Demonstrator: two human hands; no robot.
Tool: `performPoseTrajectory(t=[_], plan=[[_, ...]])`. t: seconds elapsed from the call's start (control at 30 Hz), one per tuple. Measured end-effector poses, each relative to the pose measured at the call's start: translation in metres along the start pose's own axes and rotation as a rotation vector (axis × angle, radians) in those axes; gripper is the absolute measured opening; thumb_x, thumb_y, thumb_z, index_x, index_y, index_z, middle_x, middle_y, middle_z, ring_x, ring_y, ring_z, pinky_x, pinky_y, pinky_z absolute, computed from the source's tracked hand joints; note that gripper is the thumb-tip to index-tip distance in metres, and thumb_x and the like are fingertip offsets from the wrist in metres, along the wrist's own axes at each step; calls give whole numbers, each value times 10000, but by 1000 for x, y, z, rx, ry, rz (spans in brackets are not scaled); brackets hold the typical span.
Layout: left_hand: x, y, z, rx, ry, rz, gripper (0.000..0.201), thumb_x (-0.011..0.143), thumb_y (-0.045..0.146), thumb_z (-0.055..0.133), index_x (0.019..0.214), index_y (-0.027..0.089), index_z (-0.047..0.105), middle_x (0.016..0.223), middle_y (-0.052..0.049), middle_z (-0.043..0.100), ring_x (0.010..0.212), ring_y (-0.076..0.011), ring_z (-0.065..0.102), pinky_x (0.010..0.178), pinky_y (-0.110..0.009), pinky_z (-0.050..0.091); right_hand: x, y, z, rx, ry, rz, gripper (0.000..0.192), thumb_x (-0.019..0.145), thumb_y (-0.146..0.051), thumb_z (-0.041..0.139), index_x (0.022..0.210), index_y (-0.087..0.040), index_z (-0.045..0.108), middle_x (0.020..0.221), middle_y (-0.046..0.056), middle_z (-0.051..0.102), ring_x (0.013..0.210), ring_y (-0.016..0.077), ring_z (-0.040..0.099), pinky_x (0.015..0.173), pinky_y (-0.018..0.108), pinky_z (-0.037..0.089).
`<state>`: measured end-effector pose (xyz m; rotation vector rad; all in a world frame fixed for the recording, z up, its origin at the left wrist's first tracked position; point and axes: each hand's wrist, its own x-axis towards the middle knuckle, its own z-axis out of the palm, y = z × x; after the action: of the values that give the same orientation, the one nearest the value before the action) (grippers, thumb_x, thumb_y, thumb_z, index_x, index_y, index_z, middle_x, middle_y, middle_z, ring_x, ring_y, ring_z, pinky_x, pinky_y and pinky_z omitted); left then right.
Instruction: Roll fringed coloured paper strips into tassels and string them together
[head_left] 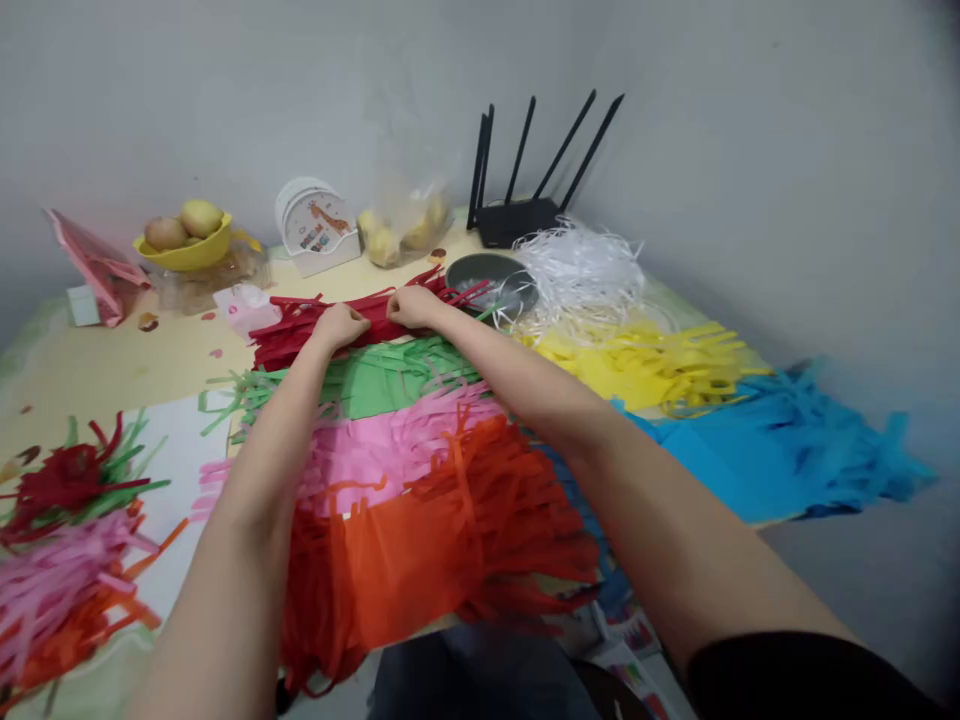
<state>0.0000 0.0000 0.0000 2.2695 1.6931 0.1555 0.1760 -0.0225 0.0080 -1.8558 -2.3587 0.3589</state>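
Observation:
Both my arms reach forward over rows of fringed paper. My left hand [341, 324] and my right hand [412, 305] are closed side by side on the dark red fringed paper [292, 335], the farthest row. Below it lie a green fringed sheet [375, 385], a pink one [375, 450] and an orange-red one [442, 540] that hangs over the table's near edge. The fingertips are tucked into the red strips, so the grip itself is partly hidden.
Yellow [652, 365] and blue [772, 440] fringed sheets lie right, white shreds [577, 265] and a grey bowl [487, 275] behind them. A router [525, 215], fruit bag [405, 235], yellow fruit bowl [187, 250] and loose mixed strips [67, 540] stand around.

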Motion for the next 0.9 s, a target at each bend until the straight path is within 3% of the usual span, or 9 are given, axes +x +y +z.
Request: performPoseTrajectory(t=[0.13,0.2,0.3,0.4,0.5,0.7,0.77,0.9], plan=[[1,0,8,17,40,17,245,794,290,668,970,185,803,967,-110,778,949,-260,702,862,-299,520,-5,-2,-2,-20,27,-23,303,911,-158,524,1092,-128,765,1095,134,765,1021,231,697,913,284,484],[1,1,12,31,84,2,241,798,211,634,975,163,790,1022,-149,766,1012,-285,690,903,-333,512,-14,-10,1,-38,73,-53,352,946,-176,471,1167,-74,727,1175,191,727,1104,263,660,973,334,469],[2,2,15,26,142,-5,253,807,160,585,987,151,764,1050,-169,751,1031,-291,680,915,-356,507,-30,-31,14,-65,110,-135,427,982,-196,396,1241,2,672,1272,266,657,1239,318,568,1056,409,423],[1,5,11,8,201,4,258,813,151,561,1010,162,726,1047,-142,744,1011,-263,675,890,-333,505,-35,-56,33,-68,58,-192,427,958,-164,407,1235,14,679,1306,271,636,1257,328,549,1079,423,413],[0,6,3,1,277,-4,284,823,140,516,1052,156,684,1021,-130,733,994,-257,668,873,-335,495,-25,-75,44,-46,36,-153,475,958,-194,409,1315,37,620,1431,303,530,1339,374,486,1123,495,373],[-3,8,-10,-36,373,-20,289,822,125,479,1055,166,645,986,-100,720,959,-239,663,852,-325,482,-8,-81,44,60,15,-67,543,1008,-279,293,1395,17,533,1300,295,628,1229,380,589,1023,513,477],[-5,12,-13,-51,392,-27,281,828,122,475,1048,169,644,994,-104,718,970,-244,660,860,-330,480,-9,-81,46,82,3,-36,576,1010,-321,299,1461,-1,462,1427,292,538,1333,393,507,1076,549,435],[-6,16,-29,-115,525,-76,274,858,109,457,1061,173,631,1018,-106,707,1016,-251,654,906,-350,481,-11,-80,53,114,-85,31,703,966,-529,392,1576,-182,346,1679,187,163,1530,475,135,1147,752,175]])
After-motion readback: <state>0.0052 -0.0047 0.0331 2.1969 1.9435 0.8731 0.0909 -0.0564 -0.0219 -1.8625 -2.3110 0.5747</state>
